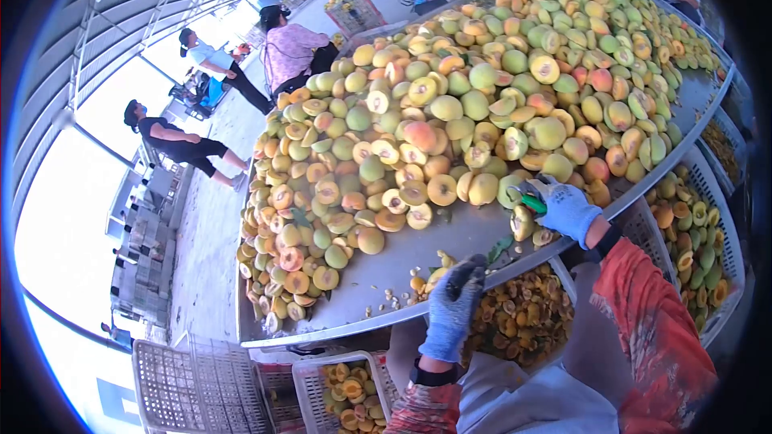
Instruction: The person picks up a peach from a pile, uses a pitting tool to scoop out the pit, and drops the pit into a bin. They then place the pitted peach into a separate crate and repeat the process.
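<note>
My left hand [454, 309], in a blue glove with dark fingers, is over the table's near edge. Its fingers are curled together, and what they hold, if anything, is hidden. Just left of it lie yellow fruit pieces [438, 275]. My right hand [565, 210], also gloved, grips a small green-handled tool [532, 203], whose working end I cannot make out. That hand touches the near side of a large pile of whole and halved apricots [482, 112]. A halved apricot [522, 224] sits just below the tool. The pile rests on a metal table [426, 245].
Below the near edge stand a crate of dark fruit pieces [523, 313], a crate of halves [354, 394] and another crate [728, 273] at right. Loose pits [390, 299] and a green leaf [499, 248] lie on the metal. Several people [293, 52] are around the table and beyond.
</note>
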`<move>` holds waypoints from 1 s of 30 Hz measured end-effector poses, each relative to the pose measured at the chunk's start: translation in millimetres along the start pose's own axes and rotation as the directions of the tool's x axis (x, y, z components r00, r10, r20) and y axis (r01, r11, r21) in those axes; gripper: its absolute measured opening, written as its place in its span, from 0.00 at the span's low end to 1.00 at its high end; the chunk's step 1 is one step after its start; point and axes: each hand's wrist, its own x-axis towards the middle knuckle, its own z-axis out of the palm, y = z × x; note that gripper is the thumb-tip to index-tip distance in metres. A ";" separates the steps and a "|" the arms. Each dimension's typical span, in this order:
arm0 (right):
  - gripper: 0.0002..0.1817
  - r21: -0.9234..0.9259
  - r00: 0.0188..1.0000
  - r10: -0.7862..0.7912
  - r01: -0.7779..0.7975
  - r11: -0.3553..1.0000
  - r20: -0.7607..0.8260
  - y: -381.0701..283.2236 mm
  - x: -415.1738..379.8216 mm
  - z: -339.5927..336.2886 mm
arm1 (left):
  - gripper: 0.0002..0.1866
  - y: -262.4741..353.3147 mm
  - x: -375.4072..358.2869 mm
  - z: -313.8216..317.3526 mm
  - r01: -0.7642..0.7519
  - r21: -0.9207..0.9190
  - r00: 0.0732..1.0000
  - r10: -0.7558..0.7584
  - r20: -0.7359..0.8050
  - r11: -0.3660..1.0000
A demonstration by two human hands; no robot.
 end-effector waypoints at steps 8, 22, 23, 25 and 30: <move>0.18 0.603 0.993 0.097 -0.118 0.789 0.067 -2.1 -6.9 -12.9 | 0.18 -18.1 -14.9 -6.7 -0.295 0.344 0.949 0.230 0.218 0.891; 0.16 0.952 0.959 -0.089 -0.250 0.179 0.268 -93.4 -154.4 34.3 | 0.24 -14.4 -83.6 -17.6 0.148 -0.388 0.985 -0.100 0.142 0.910; 0.16 0.933 0.946 -0.048 -0.306 0.191 0.320 -89.5 -163.1 40.2 | 0.22 -10.9 -88.5 -19.7 0.182 -0.557 0.982 -0.183 0.054 0.810; 0.16 0.759 0.961 0.021 -0.232 0.609 0.276 -105.8 -179.8 10.3 | 0.20 -30.0 -86.1 -40.5 0.215 -0.807 0.973 -0.195 0.126 0.551; 0.23 0.298 0.975 -0.190 0.148 0.943 0.117 -126.6 -194.7 -11.8 | 0.20 -11.2 -100.3 -42.1 0.012 -0.856 0.989 -0.131 -0.065 0.517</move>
